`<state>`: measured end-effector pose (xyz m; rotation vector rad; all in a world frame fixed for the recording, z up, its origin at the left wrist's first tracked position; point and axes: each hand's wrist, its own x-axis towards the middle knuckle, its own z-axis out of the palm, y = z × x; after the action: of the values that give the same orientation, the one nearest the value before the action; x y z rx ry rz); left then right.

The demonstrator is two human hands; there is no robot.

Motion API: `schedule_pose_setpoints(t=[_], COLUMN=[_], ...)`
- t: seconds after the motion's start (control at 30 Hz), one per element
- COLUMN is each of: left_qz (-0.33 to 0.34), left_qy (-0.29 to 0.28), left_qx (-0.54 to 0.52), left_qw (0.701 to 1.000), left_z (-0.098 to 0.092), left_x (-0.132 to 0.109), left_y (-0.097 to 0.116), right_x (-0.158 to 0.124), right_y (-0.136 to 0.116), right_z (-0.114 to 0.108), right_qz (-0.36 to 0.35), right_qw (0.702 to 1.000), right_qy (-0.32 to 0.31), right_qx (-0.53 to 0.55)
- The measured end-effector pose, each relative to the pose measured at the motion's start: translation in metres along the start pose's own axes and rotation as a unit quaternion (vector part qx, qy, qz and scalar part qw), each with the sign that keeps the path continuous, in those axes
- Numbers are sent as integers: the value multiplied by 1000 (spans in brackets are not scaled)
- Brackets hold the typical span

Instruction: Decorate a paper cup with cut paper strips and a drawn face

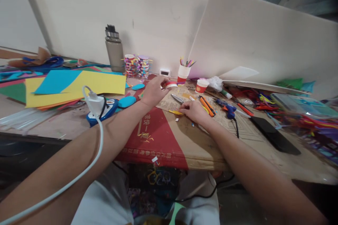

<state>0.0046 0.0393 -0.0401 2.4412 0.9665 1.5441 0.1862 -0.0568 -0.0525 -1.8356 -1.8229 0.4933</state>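
Note:
My left hand (154, 91) is raised a little above the table and grips a short red-and-white paper ring (171, 84) between thumb and fingers. My right hand (194, 111) rests palm down on the newspaper (169, 102), its fingertips touching a small yellow paper strip (175, 112). Scissors (177, 98) lie between the two hands. Tiny paper scraps dot the cardboard sheet (158, 137) just in front of my right hand.
Yellow and blue paper sheets (76, 84) lie at the left beside a white power plug and cable (93, 102). A grey bottle (114, 51), stacked paper rings (137, 65) and paper cups (183, 72) stand at the back. A blue glue gun (228, 109), orange cutter (207, 105) and black phone (274, 135) lie right.

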Motion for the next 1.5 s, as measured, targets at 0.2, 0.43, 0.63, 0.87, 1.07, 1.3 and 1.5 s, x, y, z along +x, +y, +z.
schedule_pose_setpoints(t=[0.2, 0.43, 0.63, 0.87, 1.07, 1.3, 1.5], left_qz=[0, -10, -16, -9, -7, -2, 0], left_qy=[-11, -21, -36, -36, -38, -34, -38], left_qx=[-5, -10, -13, -19, -17, -15, -15], left_qw=[1000, 1000, 999, 999, 999, 999, 999], left_z=[1, 2, 0, 1, 2, 1, 1], left_x=[-1, 1, 0, -1, -2, -1, -1], left_y=[1, 1, 4, 2, 1, 0, -1], right_x=[4, -1, 1, 4, 3, 7, 12], right_y=[5, 0, -16, -44, -37, -19, -17], right_z=[-1, -1, -6, -19, -15, -11, -11], right_qz=[-27, -96, -38, -14, -62, -62, -52], right_qw=[999, 990, 982, 941, 938, 965, 970], right_qy=[22, -8, -63, -138, -136, -103, -119], right_qx=[-6, -98, -172, -309, -311, -231, -207])
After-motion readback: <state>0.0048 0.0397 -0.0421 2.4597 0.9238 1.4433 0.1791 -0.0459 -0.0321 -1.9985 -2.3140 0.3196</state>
